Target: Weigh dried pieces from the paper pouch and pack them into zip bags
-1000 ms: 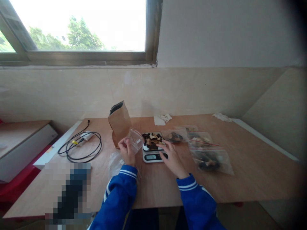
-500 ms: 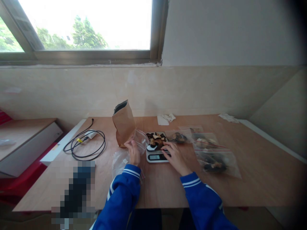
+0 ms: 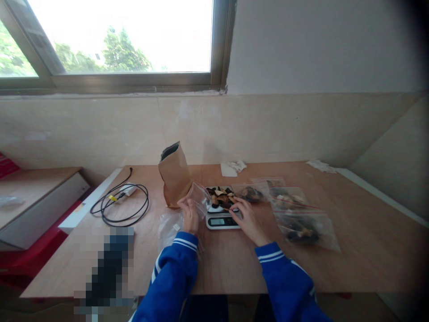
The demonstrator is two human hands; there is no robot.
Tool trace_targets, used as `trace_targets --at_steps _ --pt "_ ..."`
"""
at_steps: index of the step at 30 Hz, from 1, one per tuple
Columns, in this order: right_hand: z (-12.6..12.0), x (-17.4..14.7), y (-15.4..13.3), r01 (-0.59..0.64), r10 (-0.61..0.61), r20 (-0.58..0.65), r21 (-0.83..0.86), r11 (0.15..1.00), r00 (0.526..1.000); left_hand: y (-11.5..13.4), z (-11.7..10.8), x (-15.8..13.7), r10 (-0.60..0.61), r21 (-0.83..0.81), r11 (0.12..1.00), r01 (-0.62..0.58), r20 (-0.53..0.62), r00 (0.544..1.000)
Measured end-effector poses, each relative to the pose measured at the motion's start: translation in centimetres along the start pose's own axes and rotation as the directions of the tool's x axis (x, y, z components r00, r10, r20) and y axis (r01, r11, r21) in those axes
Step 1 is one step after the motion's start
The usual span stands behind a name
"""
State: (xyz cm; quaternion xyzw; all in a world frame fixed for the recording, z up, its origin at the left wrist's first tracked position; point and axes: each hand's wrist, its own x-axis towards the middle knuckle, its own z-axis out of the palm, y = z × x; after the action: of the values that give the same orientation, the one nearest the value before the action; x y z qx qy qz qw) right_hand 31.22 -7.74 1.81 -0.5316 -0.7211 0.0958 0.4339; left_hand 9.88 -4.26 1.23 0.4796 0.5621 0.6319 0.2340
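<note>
A white digital kitchen scale (image 3: 224, 222) bears a pile of dark brown and cream dried slices (image 3: 219, 197) that look like dried mushrooms. At the pile's right front edge my right hand (image 3: 247, 220) is closed, thumb and fingers pinching at a slice. To the left of the scale my left hand (image 3: 190, 215) grips a small clear zip bag (image 3: 198, 197), its fingers partly hidden. Just behind that hand stands an open brown paper bag (image 3: 174, 179), its dark lining showing. More clear plastic bags (image 3: 167, 227) lie under my left wrist.
Several filled clear zip bags (image 3: 303, 230) lie right of the scale. A coiled black cable (image 3: 147, 201) with a white adapter (image 3: 128, 189) is at the left. Crumpled tissue (image 3: 234, 167) lies near the wall, and a pixelated dark object (image 3: 109, 268) at the front left.
The whole view has shifted slightly. My right hand's fingertips have drawn closer together at the edge of the pile. The left hand stays at the small zip bag.
</note>
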Motion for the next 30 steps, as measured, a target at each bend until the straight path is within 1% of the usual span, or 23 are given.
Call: trace_targets --at_steps 6,11,13,16,20,22,24,27,28,30 --pt "0.1 0.2 0.4 -0.028 0.031 -0.05 0.055 0.998 0.998 0.1 0.0 0.0 0.097 0.009 0.995 -0.097 -0.035 0.995" --pt "0.3 0.0 1.1 -0.076 0.096 -0.114 0.166 0.983 0.989 0.3 -0.1 0.0 0.06 0.016 0.998 -0.06 -0.001 0.998" --pt "0.2 0.0 0.8 -0.086 0.114 -0.129 0.202 0.976 0.985 0.4 -0.1 0.0 0.063 -0.003 0.998 -0.062 0.013 0.998" --pt "-0.2 0.6 -0.8 -0.07 0.106 -0.145 0.232 0.97 0.984 0.6 0.0 -0.1 0.076 -0.022 0.997 -0.075 0.031 0.997" --pt "-0.8 2.7 -4.8 -0.009 0.056 -0.176 0.256 0.967 0.983 0.9 0.0 -0.1 0.111 -0.033 0.993 -0.11 0.03 0.993" --pt "-0.6 3.9 -6.8 0.025 0.009 -0.149 0.226 0.974 0.989 1.0 0.0 -0.1 0.111 -0.037 0.993 -0.109 0.037 0.993" --pt "-0.1 4.9 -8.5 0.063 -0.044 -0.099 0.191 0.98 0.994 1.1 0.0 0.0 0.084 -0.024 0.996 -0.082 0.056 0.995" --pt "1.1 5.6 -10.0 0.128 -0.129 0.0 0.171 0.977 0.992 1.0 -0.1 0.0 0.044 0.003 0.999 -0.044 0.084 0.995" --pt "1.5 5.6 -10.2 0.14 -0.144 0.015 0.167 0.976 0.989 1.0 -0.1 0.0 0.04 0.008 0.999 -0.041 0.086 0.995" --pt "2.0 5.5 -10.0 0.134 -0.134 -0.015 0.156 0.979 0.991 0.9 -0.1 0.1 0.04 0.014 0.999 -0.041 0.083 0.996"
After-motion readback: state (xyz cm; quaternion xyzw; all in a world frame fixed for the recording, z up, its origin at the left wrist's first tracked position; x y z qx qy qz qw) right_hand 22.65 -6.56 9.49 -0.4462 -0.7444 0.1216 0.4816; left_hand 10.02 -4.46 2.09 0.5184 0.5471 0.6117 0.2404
